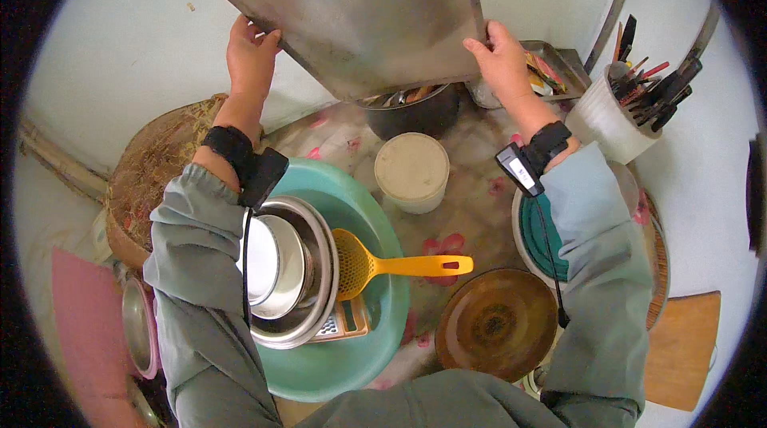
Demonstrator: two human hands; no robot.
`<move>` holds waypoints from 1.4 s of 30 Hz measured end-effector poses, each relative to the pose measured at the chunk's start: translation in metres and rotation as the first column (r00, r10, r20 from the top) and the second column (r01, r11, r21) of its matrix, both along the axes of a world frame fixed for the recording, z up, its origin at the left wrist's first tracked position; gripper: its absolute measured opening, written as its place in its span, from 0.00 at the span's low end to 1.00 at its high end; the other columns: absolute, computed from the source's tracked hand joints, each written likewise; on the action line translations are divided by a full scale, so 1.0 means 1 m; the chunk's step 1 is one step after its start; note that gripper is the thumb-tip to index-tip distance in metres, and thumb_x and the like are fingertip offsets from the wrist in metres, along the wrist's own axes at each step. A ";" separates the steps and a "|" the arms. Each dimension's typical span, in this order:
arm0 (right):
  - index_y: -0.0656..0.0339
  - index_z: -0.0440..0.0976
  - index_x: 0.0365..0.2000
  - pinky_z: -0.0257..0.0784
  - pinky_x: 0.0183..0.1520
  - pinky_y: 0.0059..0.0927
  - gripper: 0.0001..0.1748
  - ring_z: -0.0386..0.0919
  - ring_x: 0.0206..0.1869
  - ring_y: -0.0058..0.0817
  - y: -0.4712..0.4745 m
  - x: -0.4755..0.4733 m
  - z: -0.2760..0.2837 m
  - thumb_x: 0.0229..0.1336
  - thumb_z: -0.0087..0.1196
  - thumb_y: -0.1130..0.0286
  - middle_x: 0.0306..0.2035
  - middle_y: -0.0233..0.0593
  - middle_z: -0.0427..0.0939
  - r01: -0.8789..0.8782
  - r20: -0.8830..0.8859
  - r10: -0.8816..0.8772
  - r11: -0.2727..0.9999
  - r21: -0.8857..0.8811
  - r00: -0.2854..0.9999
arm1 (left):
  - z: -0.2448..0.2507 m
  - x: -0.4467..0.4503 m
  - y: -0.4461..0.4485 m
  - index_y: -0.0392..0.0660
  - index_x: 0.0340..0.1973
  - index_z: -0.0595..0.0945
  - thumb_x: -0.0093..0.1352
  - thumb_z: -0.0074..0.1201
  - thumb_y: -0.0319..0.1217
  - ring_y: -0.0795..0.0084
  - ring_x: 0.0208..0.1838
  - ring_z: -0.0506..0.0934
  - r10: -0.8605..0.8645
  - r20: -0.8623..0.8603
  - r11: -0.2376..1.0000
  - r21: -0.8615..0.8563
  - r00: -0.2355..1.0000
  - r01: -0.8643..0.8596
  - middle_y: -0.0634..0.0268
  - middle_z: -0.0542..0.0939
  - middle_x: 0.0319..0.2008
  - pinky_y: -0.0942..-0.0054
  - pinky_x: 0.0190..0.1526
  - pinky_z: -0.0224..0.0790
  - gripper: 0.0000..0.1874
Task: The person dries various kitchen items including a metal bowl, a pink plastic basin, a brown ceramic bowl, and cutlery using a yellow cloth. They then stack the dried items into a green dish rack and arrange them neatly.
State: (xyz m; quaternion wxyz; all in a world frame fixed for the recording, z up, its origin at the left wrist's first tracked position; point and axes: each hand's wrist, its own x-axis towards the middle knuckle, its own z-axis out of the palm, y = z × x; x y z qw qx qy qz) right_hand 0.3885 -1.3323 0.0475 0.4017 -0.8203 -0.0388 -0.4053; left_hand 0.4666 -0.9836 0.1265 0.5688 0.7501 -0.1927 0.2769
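Note:
A large metal baking tray is held up at the top of the view, its upper part cut off by the picture's rim. My left hand grips its left edge, with the thumb on the near face. On the opposite edge, my right hand holds the tray near its lower corner. Just below the tray stands a dark pot with some utensils in it, partly hidden by the tray. A lidded white tub is in front of the pot on the flowered tablecloth.
A green basin holds stacked metal bowls, a yellow skimmer and a grater. Nearby are a brown glass plate, a white container of knives and utensils, a smaller tray and a wooden board.

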 end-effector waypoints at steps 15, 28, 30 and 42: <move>0.70 0.70 0.39 0.70 0.40 0.26 0.14 0.74 0.35 0.22 0.001 0.033 -0.025 0.54 0.57 0.72 0.33 0.40 0.78 -0.042 -0.103 0.049 0.997 0.065 0.993 | -0.020 0.033 -0.016 0.35 0.63 0.58 0.61 0.54 0.20 0.58 0.61 0.70 -0.209 -0.125 0.977 0.024 0.970 0.213 0.50 0.68 0.59 0.66 0.59 0.63 0.35; 0.67 0.72 0.47 0.71 0.48 0.39 0.28 0.78 0.45 0.46 -0.016 0.079 -0.040 0.47 0.63 0.60 0.42 0.57 0.78 -0.073 -0.098 0.083 0.992 0.107 0.992 | -0.016 -0.021 0.028 0.39 0.69 0.43 0.63 0.54 0.23 0.48 0.66 0.63 0.017 -0.170 0.992 0.126 0.985 0.005 0.41 0.58 0.66 0.60 0.63 0.62 0.46; 0.68 0.72 0.47 0.71 0.48 0.40 0.29 0.77 0.45 0.47 -0.012 0.080 -0.038 0.48 0.62 0.59 0.42 0.57 0.78 -0.027 -0.107 0.033 0.998 0.063 0.994 | -0.015 -0.031 0.041 0.40 0.69 0.43 0.63 0.54 0.23 0.48 0.65 0.65 0.033 -0.175 0.991 0.135 0.984 -0.009 0.41 0.58 0.66 0.60 0.62 0.62 0.45; 0.71 0.66 0.51 0.67 0.53 0.46 0.29 0.73 0.51 0.57 0.013 0.072 -0.022 0.54 0.56 0.62 0.48 0.63 0.74 0.125 -0.169 -0.132 0.991 -0.051 0.977 | 0.003 -0.091 0.118 0.39 0.69 0.47 0.65 0.54 0.29 0.58 0.61 0.70 0.077 -0.308 0.979 0.203 0.948 -0.014 0.42 0.65 0.63 0.65 0.59 0.65 0.42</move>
